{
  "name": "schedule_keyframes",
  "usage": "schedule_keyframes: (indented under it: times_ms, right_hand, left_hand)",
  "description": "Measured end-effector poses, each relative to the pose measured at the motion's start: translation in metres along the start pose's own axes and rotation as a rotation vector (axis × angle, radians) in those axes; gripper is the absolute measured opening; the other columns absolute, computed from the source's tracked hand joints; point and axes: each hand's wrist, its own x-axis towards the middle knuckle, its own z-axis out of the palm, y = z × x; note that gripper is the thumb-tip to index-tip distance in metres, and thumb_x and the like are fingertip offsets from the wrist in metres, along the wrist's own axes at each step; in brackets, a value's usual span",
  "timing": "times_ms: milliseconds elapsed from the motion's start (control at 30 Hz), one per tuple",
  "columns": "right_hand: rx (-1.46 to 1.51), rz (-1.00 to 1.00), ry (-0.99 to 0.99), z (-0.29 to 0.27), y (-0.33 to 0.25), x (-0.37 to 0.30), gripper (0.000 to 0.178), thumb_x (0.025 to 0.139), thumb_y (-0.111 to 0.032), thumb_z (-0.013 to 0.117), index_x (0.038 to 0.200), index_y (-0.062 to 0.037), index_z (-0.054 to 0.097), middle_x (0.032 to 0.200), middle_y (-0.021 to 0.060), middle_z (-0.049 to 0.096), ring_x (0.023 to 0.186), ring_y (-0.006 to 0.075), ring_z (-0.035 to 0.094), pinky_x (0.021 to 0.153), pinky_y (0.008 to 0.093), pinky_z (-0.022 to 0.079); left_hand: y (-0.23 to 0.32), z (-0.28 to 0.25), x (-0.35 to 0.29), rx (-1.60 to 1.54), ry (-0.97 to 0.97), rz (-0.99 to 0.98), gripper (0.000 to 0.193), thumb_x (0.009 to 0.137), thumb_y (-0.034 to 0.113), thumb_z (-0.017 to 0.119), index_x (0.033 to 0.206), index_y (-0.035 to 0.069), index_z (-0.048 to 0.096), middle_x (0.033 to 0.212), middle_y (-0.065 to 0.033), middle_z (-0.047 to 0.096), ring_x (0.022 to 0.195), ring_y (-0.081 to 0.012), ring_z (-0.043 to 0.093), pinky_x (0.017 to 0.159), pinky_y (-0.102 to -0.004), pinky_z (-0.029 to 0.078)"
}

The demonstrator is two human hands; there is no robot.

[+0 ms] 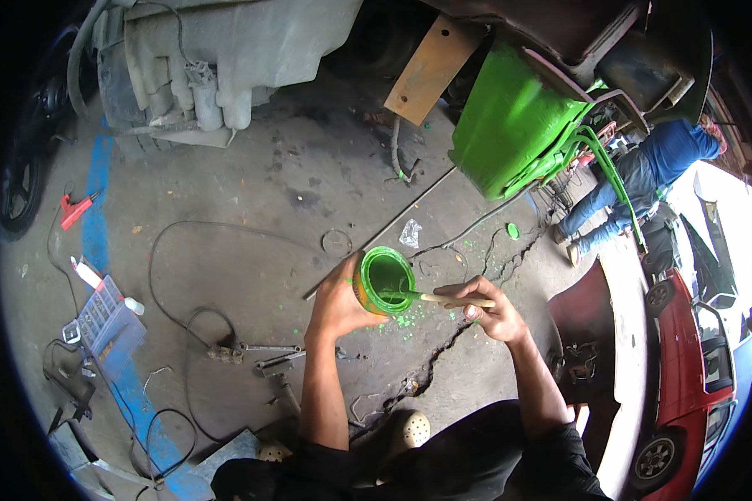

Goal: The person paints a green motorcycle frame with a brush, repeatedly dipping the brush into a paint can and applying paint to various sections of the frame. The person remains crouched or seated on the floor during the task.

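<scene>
My left hand is wrapped round an open paint can with a green-smeared rim, tilted so its inside shows. Green paint coats the inner wall. Between the fingers of my right hand is the pale wooden handle of a paintbrush. Its green-covered end reaches over the rim into the can, and the bristles cannot be made out. Beyond my hands hangs a freshly green-painted metal part, shiny on its side. Green drips spot the concrete below the can.
A round green lid and a long thin rod lie on the cracked floor. Wrenches, cables and a clear organizer case are at the left. A person in blue stands far right, above a red vehicle.
</scene>
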Motion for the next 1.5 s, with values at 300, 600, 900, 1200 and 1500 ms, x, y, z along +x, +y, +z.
schedule_keyframes:
  times_ms: [300,600,900,1200,1500]
  right_hand:
    - [-0.243,-0.162,-0.029,-0.002,-0.014,0.006,0.026,0.076,-0.004,0.079,0.101,-0.0026,0.071,0.107,0.0126,0.068,0.102,0.0264,0.066,0.090,0.0369,0.052]
    - [-0.398,-0.284,0.053,0.016,-0.042,0.008,0.026,0.076,-0.009,0.081,0.098,-0.0014,0.069,0.108,0.0169,0.070,0.104,0.0291,0.067,0.086,0.0400,0.053]
    - [-0.656,-0.310,0.138,0.020,-0.059,0.012,0.022,0.078,-0.007,0.078,0.097,0.0013,0.069,0.099,0.0171,0.072,0.088,0.0280,0.072,0.073,0.0330,0.058]
    - [0.210,0.122,0.727,0.030,-0.051,0.029,0.023,0.088,-0.009,0.065,0.103,0.0084,0.064,0.093,0.0168,0.071,0.073,0.0213,0.070,0.067,0.0325,0.059]
    - [0.030,0.058,0.787,0.028,-0.018,0.010,0.016,0.086,-0.008,0.069,0.097,0.0040,0.066,0.090,0.0150,0.071,0.076,0.0215,0.070,0.066,0.0349,0.061]
  left_hand:
    - [0.019,0.001,0.001,-0.102,0.022,0.047,0.095,0.043,0.021,0.093,0.126,0.007,0.050,0.117,-0.0153,0.064,0.107,-0.0344,0.063,0.091,-0.0413,0.052]
    - [0.033,0.003,0.006,-0.137,0.125,0.026,0.097,0.040,0.017,0.094,0.126,0.004,0.051,0.117,-0.0146,0.065,0.109,-0.0330,0.063,0.095,-0.0407,0.051]
    - [0.043,0.007,0.004,-0.098,0.229,-0.001,0.092,0.043,0.016,0.092,0.124,0.005,0.050,0.118,-0.0151,0.061,0.109,-0.0345,0.060,0.094,-0.0428,0.050]
    - [0.048,0.017,0.009,-0.143,0.193,0.136,0.104,0.043,0.023,0.092,0.132,0.001,0.045,0.121,-0.0202,0.059,0.115,-0.0392,0.056,0.100,-0.0464,0.044]
    - [0.033,0.025,0.004,-0.024,0.202,0.148,0.105,0.041,0.019,0.092,0.134,0.003,0.045,0.124,-0.0179,0.059,0.115,-0.0368,0.056,0.098,-0.0440,0.047]
